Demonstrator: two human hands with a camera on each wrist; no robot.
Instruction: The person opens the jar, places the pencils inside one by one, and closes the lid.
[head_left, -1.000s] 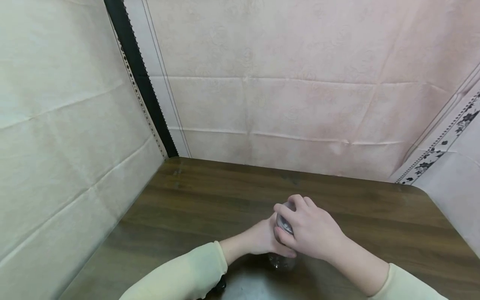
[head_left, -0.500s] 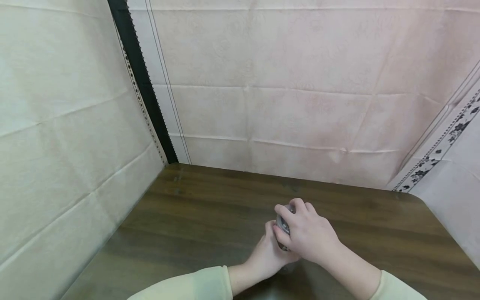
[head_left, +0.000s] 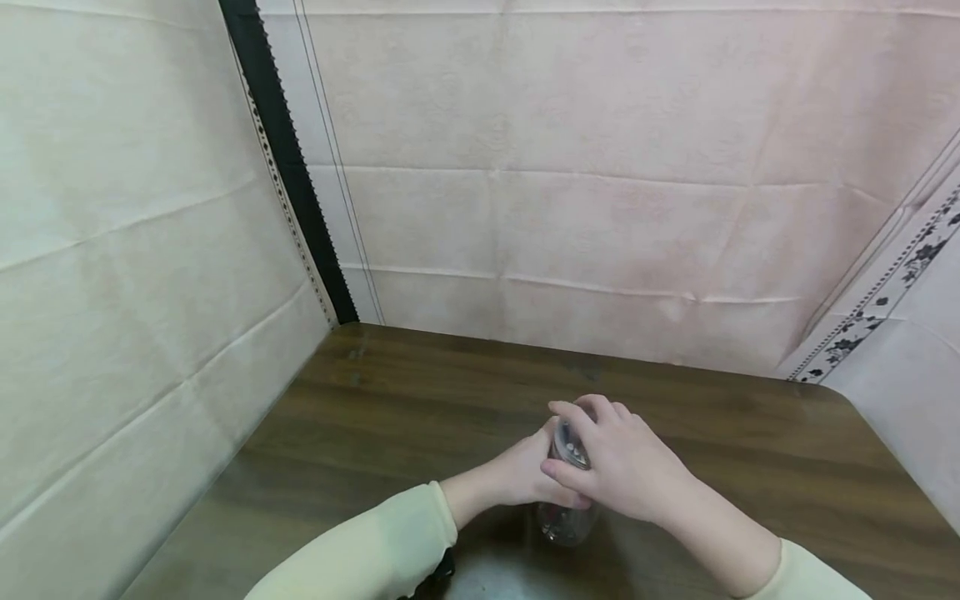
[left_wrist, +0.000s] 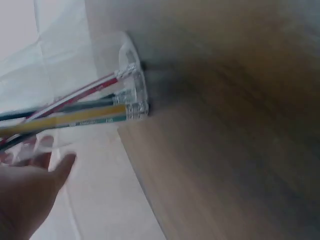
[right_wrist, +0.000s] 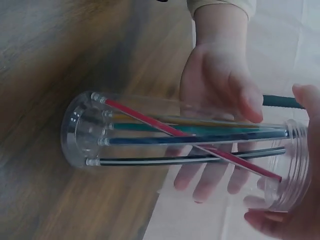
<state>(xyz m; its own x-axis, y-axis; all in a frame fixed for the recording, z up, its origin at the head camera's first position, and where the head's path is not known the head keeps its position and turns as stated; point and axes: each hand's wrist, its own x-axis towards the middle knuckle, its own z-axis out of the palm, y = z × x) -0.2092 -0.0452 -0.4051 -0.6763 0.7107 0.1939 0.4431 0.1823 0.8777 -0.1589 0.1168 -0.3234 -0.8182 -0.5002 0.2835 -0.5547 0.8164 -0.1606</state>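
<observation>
A clear jar (head_left: 567, 527) with a ridged neck (right_wrist: 295, 167) stands between both hands. Several pencils, among them a red one (right_wrist: 142, 118), a dark blue one (right_wrist: 150, 141) and a yellow one (left_wrist: 90, 116), lie inside it. My left hand (head_left: 521, 475) grips the jar's body, its thumb on one side and its fingers behind, seen through the plastic. Over the jar's top (head_left: 573, 448) my right hand (head_left: 626, 462) curves, thumb and fingers around the rim. Its palm hides part of that top in the head view.
A brown wood-grain table (head_left: 420, 400) lies under the hands. Pale cloth hangs behind it (head_left: 585, 208) and along the left side (head_left: 150, 292). A small black thing (head_left: 442, 573) shows beneath the left sleeve.
My left hand turned lower on the jar half a second ago and is now back higher up. My right thumb and fingers are spread wider, so more of the jar's top shows.
</observation>
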